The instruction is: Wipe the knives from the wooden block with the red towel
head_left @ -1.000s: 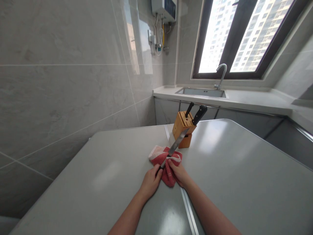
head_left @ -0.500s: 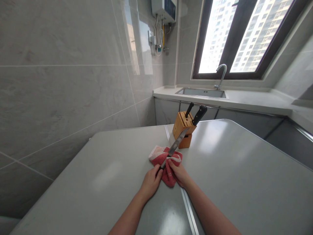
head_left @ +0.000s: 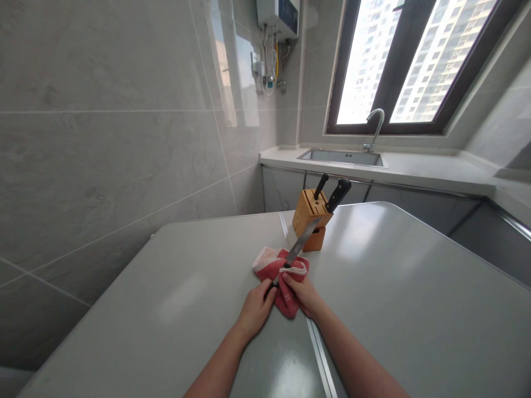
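Note:
My left hand (head_left: 258,303) is closed around the black handle end of a kitchen knife (head_left: 302,241), whose blade points away and up to the right. A red and white cloth (head_left: 286,301) is bunched around the knife's handle. My right hand (head_left: 303,293) grips this cloth, its thumb pressing it near the handle; the fingers beneath are partly hidden. Just beyond the cloth stands a wooden knife block (head_left: 307,213) with two black-handled knives in it. The blade tip overlaps the block's front in view; whether they touch I cannot tell.
The grey tabletop (head_left: 199,260) has a metal seam strip (head_left: 319,354) running beneath my right wrist. Behind it are a counter with a sink (head_left: 342,157), a faucet (head_left: 375,130) and a window. A water heater (head_left: 279,16) hangs on the wall at the back.
The cloth's white-edged fold and my right thumb have shifted slightly down along the handle toward me. My left hand and the knife block stay in place.

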A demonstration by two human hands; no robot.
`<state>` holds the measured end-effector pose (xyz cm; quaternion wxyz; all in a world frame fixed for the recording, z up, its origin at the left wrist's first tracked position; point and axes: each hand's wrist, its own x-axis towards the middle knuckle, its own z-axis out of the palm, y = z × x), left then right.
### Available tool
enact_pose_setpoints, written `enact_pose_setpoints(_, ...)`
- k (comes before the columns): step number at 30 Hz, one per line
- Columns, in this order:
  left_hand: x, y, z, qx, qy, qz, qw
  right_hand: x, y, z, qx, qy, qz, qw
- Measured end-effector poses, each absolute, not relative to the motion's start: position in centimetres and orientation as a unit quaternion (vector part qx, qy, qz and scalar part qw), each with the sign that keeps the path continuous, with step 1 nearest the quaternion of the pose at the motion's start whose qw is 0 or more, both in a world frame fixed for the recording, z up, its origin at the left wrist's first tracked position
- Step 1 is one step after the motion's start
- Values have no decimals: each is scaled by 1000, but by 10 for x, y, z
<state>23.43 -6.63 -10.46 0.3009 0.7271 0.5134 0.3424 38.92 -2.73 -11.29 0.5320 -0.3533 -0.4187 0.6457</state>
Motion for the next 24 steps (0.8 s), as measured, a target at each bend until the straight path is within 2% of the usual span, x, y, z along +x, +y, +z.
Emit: enact_pose_setpoints(24, 234, -66, -104, 725, 516, 338, 307, 390, -26, -117, -347, -418, 659, 520)
